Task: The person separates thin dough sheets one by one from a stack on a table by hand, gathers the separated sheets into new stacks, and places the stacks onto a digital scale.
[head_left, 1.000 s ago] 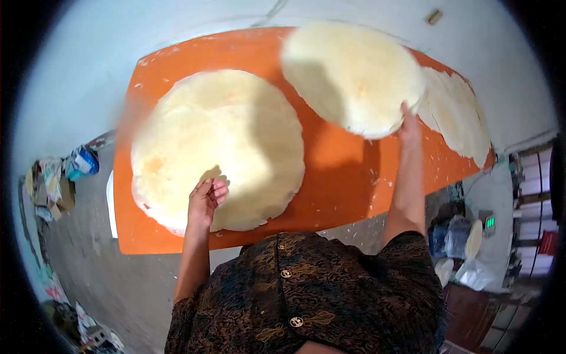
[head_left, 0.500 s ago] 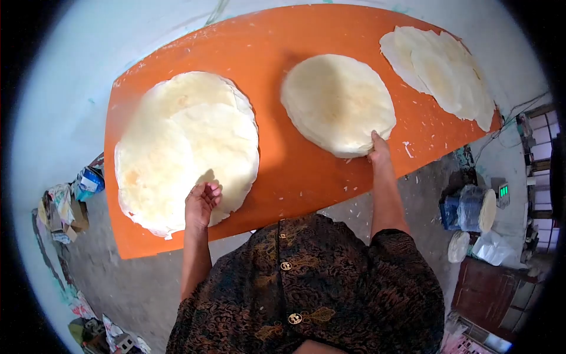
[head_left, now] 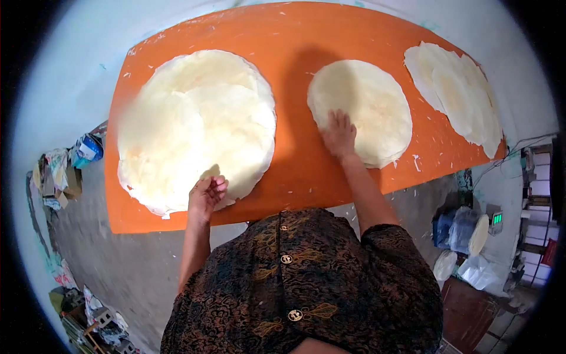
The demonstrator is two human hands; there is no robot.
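A wide pile of thin, pale flatbreads (head_left: pixel 177 130) overlaps at the left of the orange tabletop (head_left: pixel 289 189). Above its near edge is my left hand (head_left: pixel 207 193), its fingers curled in and nothing visible in them; whether it touches the bread I cannot tell. A smaller, neat round stack of flatbreads (head_left: pixel 377 112) sits right of centre. My right hand (head_left: pixel 340 134) lies over that stack's left edge with fingers spread, slightly blurred. Several more thin sheets of flatbread (head_left: pixel 454 94) overlap loosely at the table's far right.
White crumbs dot the tabletop. A scale with a green display (head_left: pixel 497 219) stands at the right, near plastic-wrapped round stacks (head_left: pixel 463 230) and a clear bag (head_left: pixel 479 271). Boxes and bags (head_left: pixel 62 177) lie on the floor at the left, with more clutter lower left.
My right hand has let go of the middle stack's near right edge and moved left onto its left side, fingers spread. My left hand keeps its curled pose. The view has shifted slightly.
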